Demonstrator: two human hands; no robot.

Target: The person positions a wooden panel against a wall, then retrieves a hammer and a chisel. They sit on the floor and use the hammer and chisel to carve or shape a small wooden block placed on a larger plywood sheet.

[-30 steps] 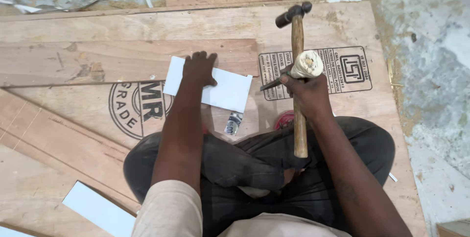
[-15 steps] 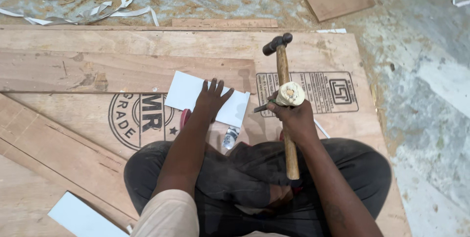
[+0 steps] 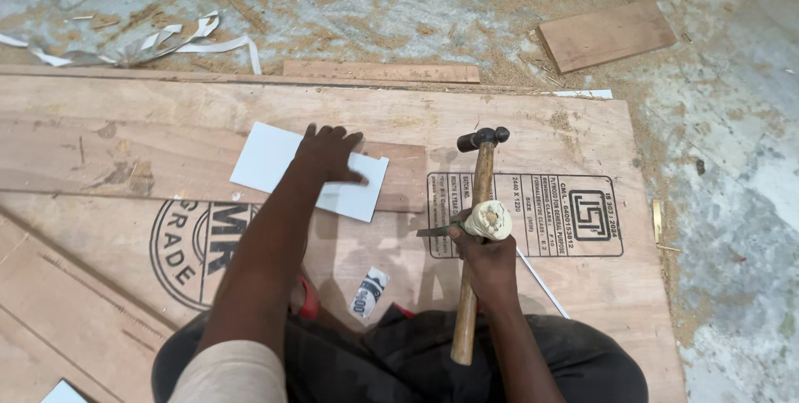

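Note:
My left hand (image 3: 326,155) lies flat on a white rectangular sheet piece (image 3: 268,163) that rests on the plywood sheet (image 3: 533,132). My right hand (image 3: 487,255) is closed around two tools together: a hammer (image 3: 476,203) with a wooden handle and dark metal head pointing away from me, and a chisel (image 3: 474,223) with a pale round handle end and a blade pointing left. Both hands sit above my crossed legs.
A small white-and-blue packet (image 3: 369,293) lies on the plywood near my knees. A thin white strip (image 3: 543,281) lies right of my right hand. Loose board offcuts (image 3: 606,34), white trimmings (image 3: 158,43) and sawdust cover the concrete floor beyond.
The view has shifted so the plywood and hands sit lower and further right. My left hand stays pressed on the white piece; my right hand keeps the hammer and chisel.

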